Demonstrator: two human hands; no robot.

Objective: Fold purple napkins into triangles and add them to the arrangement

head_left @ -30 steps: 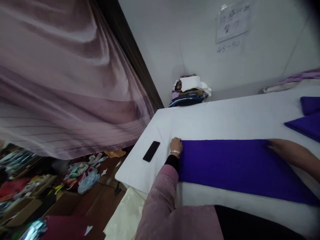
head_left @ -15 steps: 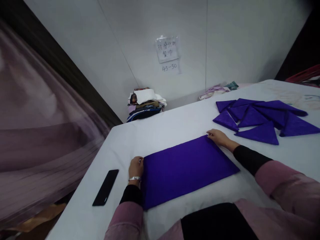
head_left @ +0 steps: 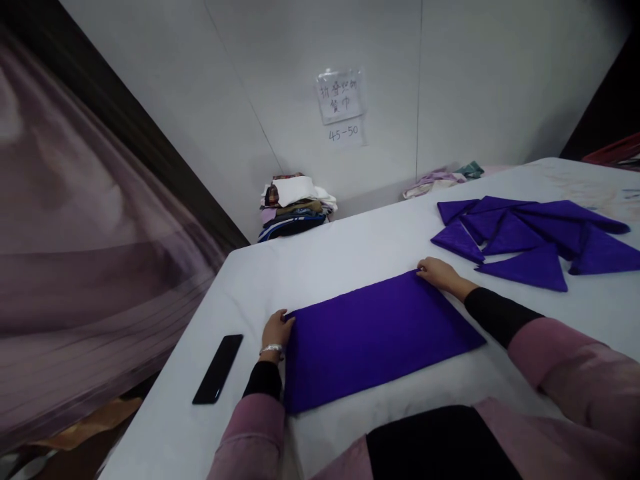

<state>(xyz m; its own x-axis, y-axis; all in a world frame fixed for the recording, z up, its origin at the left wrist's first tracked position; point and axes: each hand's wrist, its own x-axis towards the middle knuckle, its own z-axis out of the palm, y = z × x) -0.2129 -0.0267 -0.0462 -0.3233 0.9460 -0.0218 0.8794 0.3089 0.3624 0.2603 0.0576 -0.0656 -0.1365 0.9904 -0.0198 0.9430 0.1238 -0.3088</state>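
Spread on the white table in front of me is a purple cloth napkin [head_left: 380, 340], lying flat in a rectangle. At its far left corner my left hand [head_left: 277, 331], with a bracelet at the wrist, has thumb and fingers closed on the edge. The far right corner is pinched between the thumb and fingers of my right hand [head_left: 439, 272]. Off to the right lie several purple napkins folded into triangles [head_left: 530, 263], some overlapping.
A black phone [head_left: 218, 370] rests left of the napkin on the white-covered table [head_left: 200, 320]. Folded clothes [head_left: 295, 208] are piled against the wall, with more fabric [head_left: 440, 181] farther right. A sheer curtain [head_left: 100, 267] hangs at the left; a handwritten sign [head_left: 340, 97] is on the wall.
My left hand has shifted slightly at the napkin's left corner, its fingers reaching more over the edge. The right hand stays at its corner. The view has drifted a little.
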